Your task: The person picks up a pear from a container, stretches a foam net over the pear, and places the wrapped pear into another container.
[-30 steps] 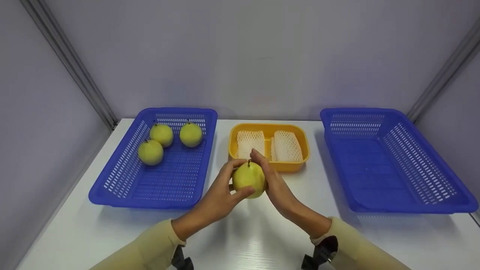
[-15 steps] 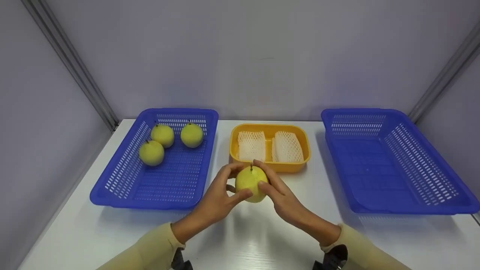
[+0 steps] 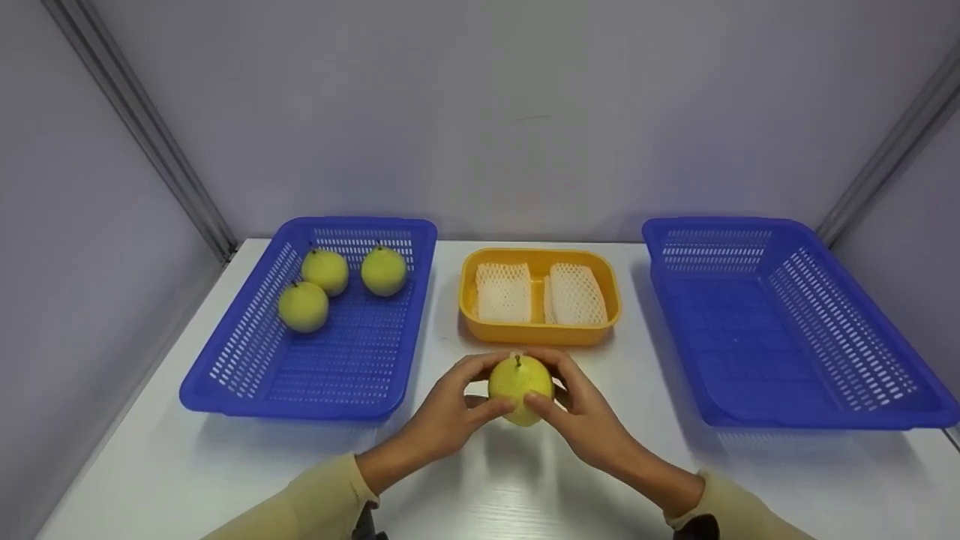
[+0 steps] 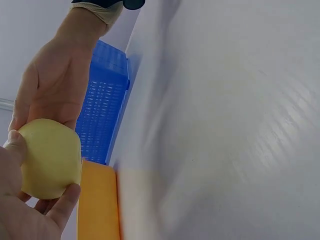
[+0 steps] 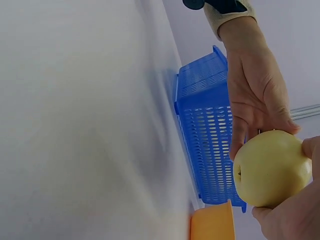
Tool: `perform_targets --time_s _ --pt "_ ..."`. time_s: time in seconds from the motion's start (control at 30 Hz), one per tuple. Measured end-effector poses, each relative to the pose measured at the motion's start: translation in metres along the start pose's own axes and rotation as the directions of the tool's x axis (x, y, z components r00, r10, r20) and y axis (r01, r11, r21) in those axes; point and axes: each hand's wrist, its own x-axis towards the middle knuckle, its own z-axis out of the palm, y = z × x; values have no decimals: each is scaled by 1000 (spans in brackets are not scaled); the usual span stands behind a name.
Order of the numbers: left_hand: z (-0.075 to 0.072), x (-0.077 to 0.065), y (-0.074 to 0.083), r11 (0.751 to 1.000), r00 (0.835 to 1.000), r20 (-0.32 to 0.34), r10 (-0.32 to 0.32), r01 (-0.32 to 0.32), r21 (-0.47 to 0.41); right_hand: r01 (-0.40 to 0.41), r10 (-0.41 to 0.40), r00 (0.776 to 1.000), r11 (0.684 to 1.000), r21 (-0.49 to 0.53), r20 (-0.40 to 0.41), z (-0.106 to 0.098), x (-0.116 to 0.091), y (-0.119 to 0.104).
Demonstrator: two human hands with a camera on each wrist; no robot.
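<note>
A yellow-green pear (image 3: 520, 390), stem upward, is held between both hands above the white table. My left hand (image 3: 442, 412) grips its left side, thumb on the near face and fingers reaching behind. From the other side my right hand (image 3: 592, 420) holds it the same way, the two thumbs almost meeting in front. In the left wrist view the pear (image 4: 49, 159) sits between the near left hand (image 4: 25, 215) and the right palm. The right wrist view shows the dimpled base of the pear (image 5: 272, 167). Both sleeves are beige.
Beyond the hands stands a yellow-orange box (image 3: 536, 334) containing white foam net sleeves (image 3: 503, 292). A blue basket (image 3: 300, 409) at left contains three pears (image 3: 303, 306). Another blue basket (image 3: 825, 420) stands at right. A wall (image 3: 525, 112) rises behind them.
The pear and both hands have moved nearer to the body and slightly right, away from the box. The right hand, earlier flat against the pear, now grips it with its thumb in front.
</note>
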Motion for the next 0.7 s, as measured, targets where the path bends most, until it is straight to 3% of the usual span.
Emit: perform_targets --time_s 0.37,0.7 --pt "9 1 -20 995 997 61 -50 55 -86 -102 101 994 994 -34 -40 1 -9 17" --pt "24 3 -32 991 996 70 -58 66 -118 -131 124 990 986 -98 -74 -3 -13 32"
